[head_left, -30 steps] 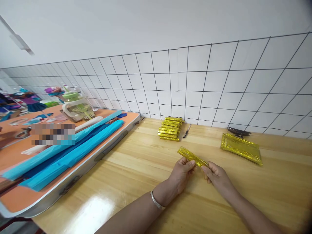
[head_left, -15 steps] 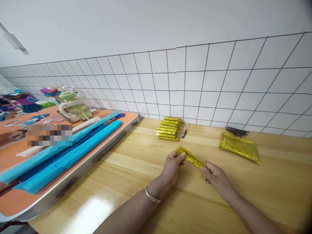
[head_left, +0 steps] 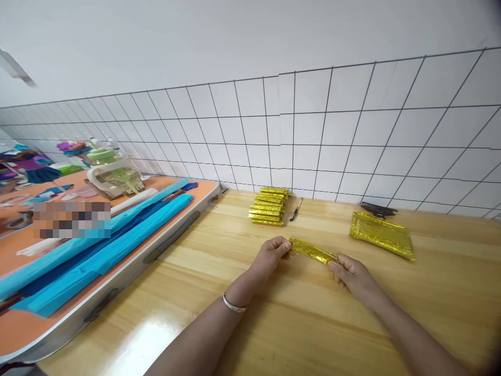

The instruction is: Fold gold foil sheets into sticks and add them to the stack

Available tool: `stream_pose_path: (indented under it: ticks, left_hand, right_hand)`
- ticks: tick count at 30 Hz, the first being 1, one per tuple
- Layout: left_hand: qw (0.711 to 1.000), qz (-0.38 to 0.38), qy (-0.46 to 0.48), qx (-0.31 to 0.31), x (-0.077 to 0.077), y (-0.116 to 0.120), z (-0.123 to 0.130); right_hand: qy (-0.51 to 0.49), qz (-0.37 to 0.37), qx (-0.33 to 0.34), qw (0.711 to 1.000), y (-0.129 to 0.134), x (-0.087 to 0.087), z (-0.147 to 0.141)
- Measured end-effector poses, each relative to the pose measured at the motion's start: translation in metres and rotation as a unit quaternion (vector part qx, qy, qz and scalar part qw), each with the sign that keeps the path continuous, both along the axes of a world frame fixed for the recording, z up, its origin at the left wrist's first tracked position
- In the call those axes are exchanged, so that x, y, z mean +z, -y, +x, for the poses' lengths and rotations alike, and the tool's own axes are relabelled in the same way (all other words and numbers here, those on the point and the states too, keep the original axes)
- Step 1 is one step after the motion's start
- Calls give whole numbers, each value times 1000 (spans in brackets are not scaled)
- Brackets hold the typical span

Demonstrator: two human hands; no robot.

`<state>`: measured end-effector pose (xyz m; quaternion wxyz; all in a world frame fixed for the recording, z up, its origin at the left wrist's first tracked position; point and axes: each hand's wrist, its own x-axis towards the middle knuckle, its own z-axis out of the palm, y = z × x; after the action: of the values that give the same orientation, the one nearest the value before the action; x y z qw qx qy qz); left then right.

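Observation:
A narrow folded strip of shiny gold foil (head_left: pixel 312 250) is stretched between my two hands, above the wooden table (head_left: pixel 219 292). My left hand (head_left: pixel 276 252) pinches its left end between thumb and fingers. At the right end, which sits slightly lower, my right hand (head_left: pixel 351 273) is closed in a pinch as well. Beyond my left hand lies a stack of similar gold foil strips (head_left: pixel 270 207). A flat packet of gold foil sheets (head_left: pixel 382 235) rests past my right hand.
Beside the stack lies a pen (head_left: pixel 296 210); a black hair clip (head_left: pixel 378 210) is behind the packet. On the left, an orange-topped table (head_left: pixel 23 329) carries rolls of blue crepe paper (head_left: pixel 113 256) and a clear box with a white handle (head_left: pixel 115 177). A gridded wall (head_left: pixel 250 130) stands behind.
My left thumb has shifted from partway along the gold strip to its left end. Both hands are slightly further apart, and the strip lies at a flatter slant.

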<state>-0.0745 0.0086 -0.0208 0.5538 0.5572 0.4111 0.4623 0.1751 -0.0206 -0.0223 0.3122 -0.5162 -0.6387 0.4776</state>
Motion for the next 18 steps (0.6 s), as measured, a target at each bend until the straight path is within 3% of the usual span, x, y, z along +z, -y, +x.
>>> stream_pose_path:
  ticks: [8, 14, 18]
  left_hand:
    - [995, 57, -81, 24, -1, 0, 0]
    - [999, 21, 6, 43, -3, 8, 15]
    - [993, -46, 85, 67, -6, 16, 25]
  right_hand:
    - [34, 31, 9, 999, -1, 0, 3]
    - [-38, 21, -22, 999, 0, 4, 3]
    - [-186, -9, -62, 981, 4, 9, -5]
